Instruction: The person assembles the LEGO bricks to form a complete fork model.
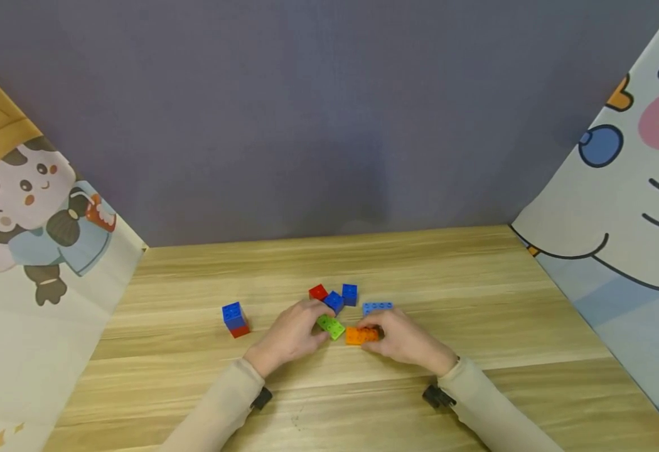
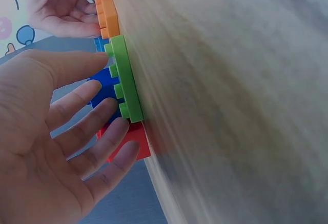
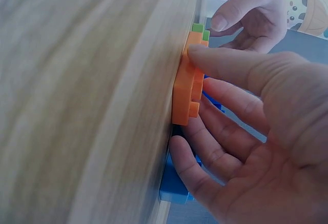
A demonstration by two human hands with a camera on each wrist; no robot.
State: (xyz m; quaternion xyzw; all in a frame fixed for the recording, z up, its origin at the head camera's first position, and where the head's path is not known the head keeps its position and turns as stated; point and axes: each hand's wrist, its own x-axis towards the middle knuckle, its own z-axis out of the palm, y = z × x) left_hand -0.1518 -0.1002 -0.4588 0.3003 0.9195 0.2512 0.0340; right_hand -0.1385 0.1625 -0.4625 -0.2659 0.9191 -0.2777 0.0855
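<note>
My left hand (image 1: 290, 331) is over a lime green building brick (image 1: 331, 327) lying studs up on the table. Its fingers are spread and loosely bent; in the left wrist view the thumb tip is close to the green brick's studs (image 2: 114, 71), and whether it touches cannot be told. My right hand (image 1: 407, 340) pinches an orange building brick (image 1: 356, 336) between thumb and index finger. In the right wrist view the thumb lies on the near side of the orange brick (image 3: 183, 98), which sits at the table surface. The two bricks lie close together.
Behind the hands are a red brick (image 1: 317, 291), a blue brick (image 1: 334, 302), another blue brick (image 1: 349, 294) and a lighter blue long brick (image 1: 377, 306). Off to the left stands a stack, blue on red (image 1: 235, 319). A grey panel (image 1: 329, 125) closes the table's back.
</note>
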